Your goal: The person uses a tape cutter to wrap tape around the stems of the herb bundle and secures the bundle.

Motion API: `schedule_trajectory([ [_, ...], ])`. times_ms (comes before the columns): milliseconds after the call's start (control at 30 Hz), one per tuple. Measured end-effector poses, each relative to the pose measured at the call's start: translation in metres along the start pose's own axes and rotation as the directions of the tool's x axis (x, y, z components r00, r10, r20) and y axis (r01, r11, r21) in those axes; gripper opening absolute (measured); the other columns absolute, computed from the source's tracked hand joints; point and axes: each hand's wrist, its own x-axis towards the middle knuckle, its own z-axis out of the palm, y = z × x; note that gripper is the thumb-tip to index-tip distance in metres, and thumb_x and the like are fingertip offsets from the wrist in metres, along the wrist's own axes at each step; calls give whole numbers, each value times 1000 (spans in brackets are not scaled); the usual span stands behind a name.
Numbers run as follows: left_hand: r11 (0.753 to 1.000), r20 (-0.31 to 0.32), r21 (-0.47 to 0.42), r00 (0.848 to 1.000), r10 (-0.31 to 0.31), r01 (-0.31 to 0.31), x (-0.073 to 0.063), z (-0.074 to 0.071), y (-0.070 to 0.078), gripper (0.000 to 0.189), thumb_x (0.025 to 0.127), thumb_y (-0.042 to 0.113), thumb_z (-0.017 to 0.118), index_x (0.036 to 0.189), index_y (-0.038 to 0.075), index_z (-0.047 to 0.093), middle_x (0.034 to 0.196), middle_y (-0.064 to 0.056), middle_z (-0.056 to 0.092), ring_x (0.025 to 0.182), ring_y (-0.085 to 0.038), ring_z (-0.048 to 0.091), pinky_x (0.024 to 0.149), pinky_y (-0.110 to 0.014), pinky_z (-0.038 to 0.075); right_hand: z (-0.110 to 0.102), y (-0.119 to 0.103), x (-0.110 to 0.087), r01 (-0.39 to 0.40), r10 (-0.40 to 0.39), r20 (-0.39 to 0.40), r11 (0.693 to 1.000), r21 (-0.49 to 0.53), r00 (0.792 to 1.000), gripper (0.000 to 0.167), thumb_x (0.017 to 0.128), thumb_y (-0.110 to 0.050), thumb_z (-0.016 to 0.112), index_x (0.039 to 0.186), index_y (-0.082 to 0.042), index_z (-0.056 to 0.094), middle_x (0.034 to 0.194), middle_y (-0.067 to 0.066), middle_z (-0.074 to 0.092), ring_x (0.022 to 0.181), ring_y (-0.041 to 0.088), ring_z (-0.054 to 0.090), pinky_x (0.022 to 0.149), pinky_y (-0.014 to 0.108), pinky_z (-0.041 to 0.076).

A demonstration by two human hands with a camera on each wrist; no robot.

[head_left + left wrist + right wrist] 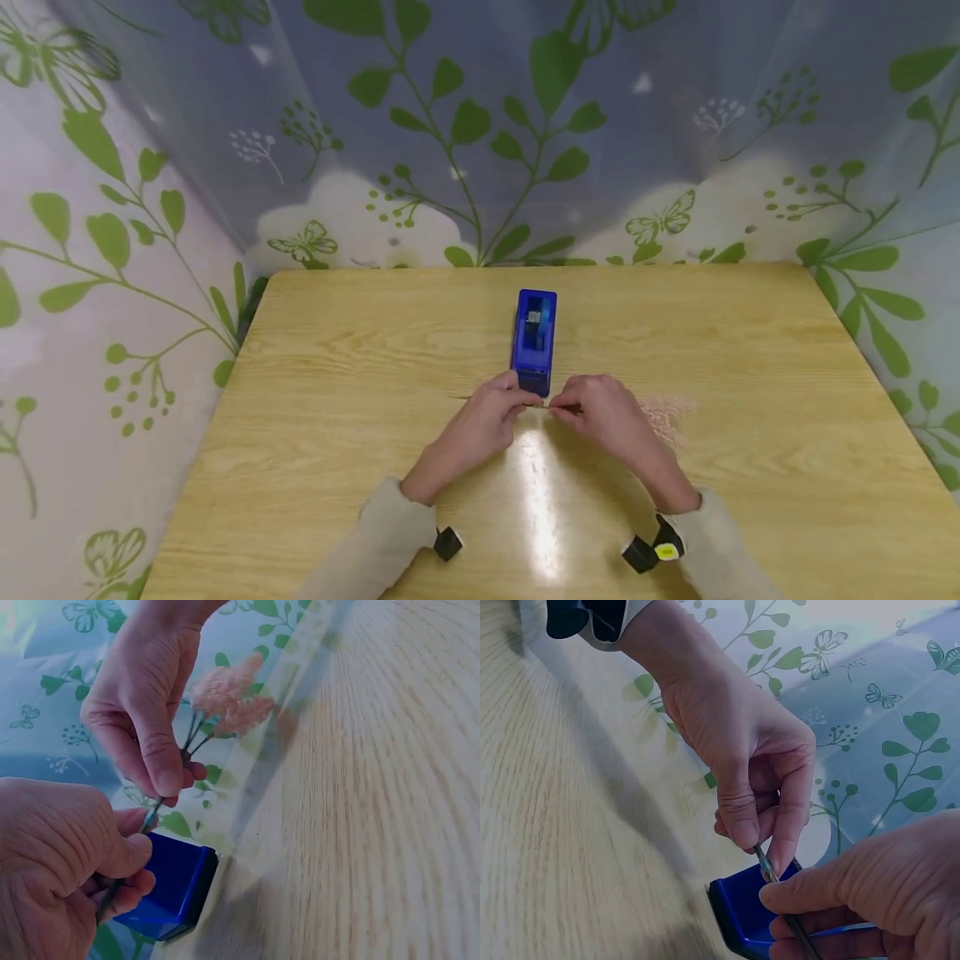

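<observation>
A thin dark stem [110,898] with fluffy pale pink flower heads [231,696] runs across both hands. My left hand [486,417] pinches it between thumb and fingers, its bare end poking out to the left. Close by, my right hand [606,417] pinches the same flower stem nearer the branching pink heads, which spread out past that hand on the right. Between the fingertips a small shiny bit [766,868] shows around the stem. Just beyond the hands stands a blue tape dispenser [534,333], its near end right by the left fingertips.
The light wooden table [337,350] extends around the hands on all sides. A curtain [465,192] printed with green leaves and butterflies hangs along the table's back and sides. Small black cameras [448,543] are strapped at both wrists, below pale sleeves [375,542].
</observation>
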Motion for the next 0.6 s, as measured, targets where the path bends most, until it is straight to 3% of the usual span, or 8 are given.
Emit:
schedule_trajectory([
  [233,994,52,-33,993,-106,107,4,3,1,20,96,-6,67,108,5,80,99,-7,66,87,-15,57,76,-25,52,4,5,2,-29,29,43,999,12,999,5,86,-5,85,86,-10,83,77,-4,71,65,6,59,58,25,52],
  [333,983,71,-83,985,-160,166,2,6,-1,13,94,-4,71,99,4,80,97,-5,70,88,-13,60,78,-23,53,5,8,2,-59,53,124,997,40,991,6,85,-5,85,85,-11,83,80,-4,74,70,6,63,62,27,55],
  [433,972,99,-111,975,-197,208,-4,9,-3,7,91,0,75,91,6,79,87,-1,68,80,-10,58,72,-21,51,8,13,-2,-83,57,226,991,105,973,6,85,-7,85,85,-12,82,80,-7,74,70,5,61,64,26,54],
  [600,977,114,-41,972,-206,212,-18,14,-5,9,89,10,82,83,13,76,80,5,59,76,-9,52,68,-20,46,17,17,-10,-65,-1,321,979,194,947,9,88,-12,84,83,-16,78,77,-14,68,68,3,53,63,23,48],
])
